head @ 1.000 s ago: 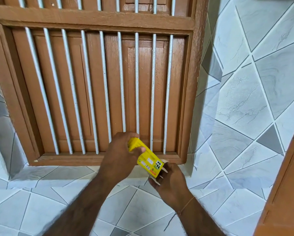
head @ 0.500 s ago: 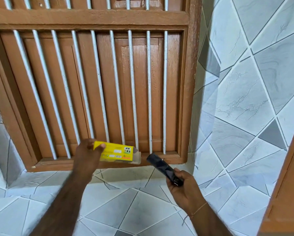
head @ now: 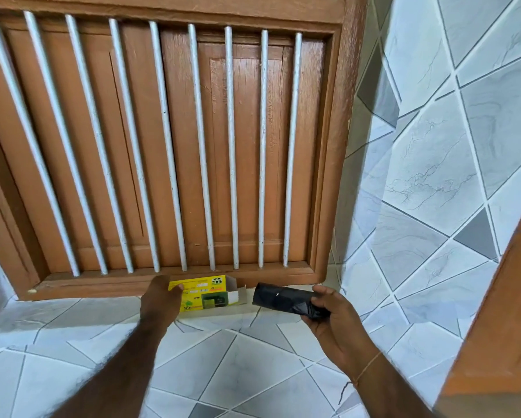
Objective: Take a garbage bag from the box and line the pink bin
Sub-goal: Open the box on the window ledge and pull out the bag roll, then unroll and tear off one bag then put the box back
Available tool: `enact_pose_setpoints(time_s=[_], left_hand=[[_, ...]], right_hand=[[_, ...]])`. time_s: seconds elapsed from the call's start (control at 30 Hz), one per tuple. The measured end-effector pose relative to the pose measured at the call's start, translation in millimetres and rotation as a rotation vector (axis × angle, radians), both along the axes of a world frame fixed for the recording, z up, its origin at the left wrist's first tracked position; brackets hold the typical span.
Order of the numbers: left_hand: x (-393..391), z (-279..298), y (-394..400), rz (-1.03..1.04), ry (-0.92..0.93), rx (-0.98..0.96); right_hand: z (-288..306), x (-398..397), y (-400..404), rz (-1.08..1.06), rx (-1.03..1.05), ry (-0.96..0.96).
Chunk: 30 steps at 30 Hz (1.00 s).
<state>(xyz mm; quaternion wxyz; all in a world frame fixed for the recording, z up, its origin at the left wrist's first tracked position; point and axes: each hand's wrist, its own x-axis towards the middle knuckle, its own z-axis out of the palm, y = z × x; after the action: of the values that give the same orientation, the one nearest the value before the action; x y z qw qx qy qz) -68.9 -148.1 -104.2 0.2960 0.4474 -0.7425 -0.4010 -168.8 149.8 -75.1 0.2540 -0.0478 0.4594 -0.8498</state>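
A yellow and green garbage-bag box (head: pixel 208 294) lies on the tiled ledge under the window, its right end flap open. My left hand (head: pixel 159 300) grips the box's left end. A black roll of garbage bags (head: pixel 280 298) is out of the box, just to its right, lying sideways. My right hand (head: pixel 328 312) holds the roll by its right end, fingers curled round it. The pink bin is not in view.
A brown wooden window frame (head: pixel 331 176) with white vertical bars (head: pixel 232 146) rises straight behind the ledge. Grey marbled tiles (head: pixel 434 182) cover the wall to the right and the ledge (head: pixel 223 357) below. A brown wooden edge (head: pixel 500 312) stands at the far right.
The box went from held in the air to lying on the ledge, still in my left hand. My right hand drew the black roll out and now holds it level beside the box.
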Motion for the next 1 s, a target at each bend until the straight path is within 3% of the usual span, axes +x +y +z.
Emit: enact_pose_setpoints(time_s=[0.07,0.13,0.17,0.23,0.3,0.37,0.5,0.67,0.73,0.8,0.87,1.0], left_hand=[[2.2,3.3,2.3,0.036,-0.041,-0.116],[5.7,16.0,23.2,0.078,0.06,-0.322],[8.9,23.3,42.3,-0.01,0.149,-0.396],[17.9,38.1,88.1,-0.379,0.195,-0.47],[22.1,47.7,125.0,-0.66,-0.036,-0.729],[17.4,43.2,139.2,-0.729,-0.195,-0.914],[18.8,41.9,143.0,-0.659,-0.003,-0.633],[24.7,49.6,148.7,-0.497,0.336,0.143],[27.8,50.0,153.2,-0.519,0.41,0.307],[29.7,50.5,158.4,-0.544,0.37,0.214],[29.2,49.9,164.0,-0.547,0.277,-0.001],[28.9,54.0,167.7,-0.447,0.203,-0.289]], right_hand=[[-2.8,-0.8,-1.8,-0.001,0.013,0.032],[-4.5,-1.4,-5.5,-0.004,0.028,0.077],[-4.7,-0.8,-7.0,-0.001,0.042,0.105],[-5.1,2.1,-11.9,0.017,0.068,0.166],[-3.7,6.4,-18.2,0.047,0.105,0.205],[-1.8,10.8,-25.0,0.071,0.114,0.201],[6.5,18.7,-29.9,0.13,0.02,0.118],[7.1,32.0,-28.9,0.271,-0.006,0.019],[2.0,42.0,-31.5,0.345,-0.07,0.042],[-3.5,50.5,-36.2,0.374,-0.167,0.009],[-2.9,56.8,-40.7,0.365,-0.241,-0.057],[-3.7,61.0,-44.0,0.298,-0.24,-0.082]])
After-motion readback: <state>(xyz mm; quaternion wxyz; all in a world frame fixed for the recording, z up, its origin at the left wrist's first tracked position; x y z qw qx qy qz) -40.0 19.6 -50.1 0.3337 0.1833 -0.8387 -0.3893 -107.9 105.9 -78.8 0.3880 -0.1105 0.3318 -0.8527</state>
